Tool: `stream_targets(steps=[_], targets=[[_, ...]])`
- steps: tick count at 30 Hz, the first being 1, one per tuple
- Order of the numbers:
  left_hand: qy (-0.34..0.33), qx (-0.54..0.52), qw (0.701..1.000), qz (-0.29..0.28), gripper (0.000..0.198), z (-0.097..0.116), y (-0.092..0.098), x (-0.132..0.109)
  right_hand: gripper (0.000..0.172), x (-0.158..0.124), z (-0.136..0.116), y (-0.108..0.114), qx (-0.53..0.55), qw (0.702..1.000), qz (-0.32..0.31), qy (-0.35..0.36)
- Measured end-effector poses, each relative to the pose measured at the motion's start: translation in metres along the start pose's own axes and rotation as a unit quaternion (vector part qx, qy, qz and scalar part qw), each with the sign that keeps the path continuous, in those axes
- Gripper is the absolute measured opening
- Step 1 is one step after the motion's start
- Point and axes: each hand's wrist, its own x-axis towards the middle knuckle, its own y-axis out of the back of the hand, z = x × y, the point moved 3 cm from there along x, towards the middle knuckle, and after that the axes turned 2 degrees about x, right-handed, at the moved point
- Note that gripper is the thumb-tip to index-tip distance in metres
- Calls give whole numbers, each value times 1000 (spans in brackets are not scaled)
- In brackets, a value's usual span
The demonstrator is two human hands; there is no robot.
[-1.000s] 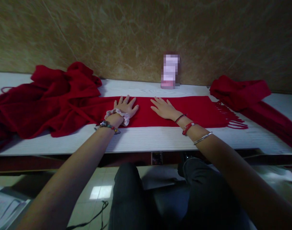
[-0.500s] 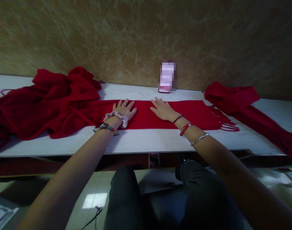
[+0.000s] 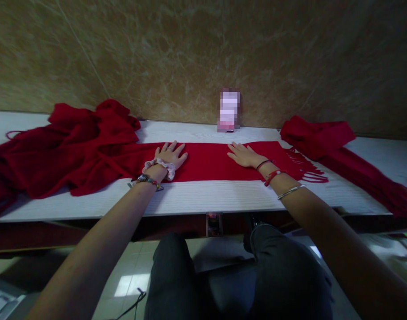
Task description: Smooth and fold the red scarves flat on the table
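Note:
A red scarf (image 3: 206, 162) with a fringed right end lies flat and smooth across the middle of the white table. My left hand (image 3: 171, 156) rests palm down on it with the fingers spread, near where the cloth runs into a crumpled red heap (image 3: 73, 151) at the left. Farther right, my right hand (image 3: 245, 155) lies flat on the same scarf, fingers stretched out, a short way from the fringe. Bare, smooth red cloth shows between the two hands. Neither hand grips anything.
Another red fringed scarf (image 3: 343, 151) lies loosely folded at the right. A phone (image 3: 228, 111) leans against the brown marbled wall (image 3: 176, 58) behind the white table (image 3: 190, 198). My legs are under the table's front edge, and a dark cable (image 3: 136, 300) lies on the tiled floor.
My right hand has slid to the right along the scarf, towards the fringe. My left hand stays on the cloth in nearly the same place. The view has shifted slightly.

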Motion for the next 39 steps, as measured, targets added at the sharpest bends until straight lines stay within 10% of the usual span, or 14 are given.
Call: stream_targets(steps=[14,19,26,39], targets=[[2,18,1000,11,53,-3,-4,3,50,-30,122,12,-67,986,91,-126],[6,29,999,13,52,-4,-5,3,49,-22,53,26,-79,987,140,-22],[5,29,999,15,53,-2,-3,1,55,-37,-85,-15,18,978,116,171],[-7,13,1000,27,54,-6,-7,6,57,-61,-6,-12,-16,995,72,66]])
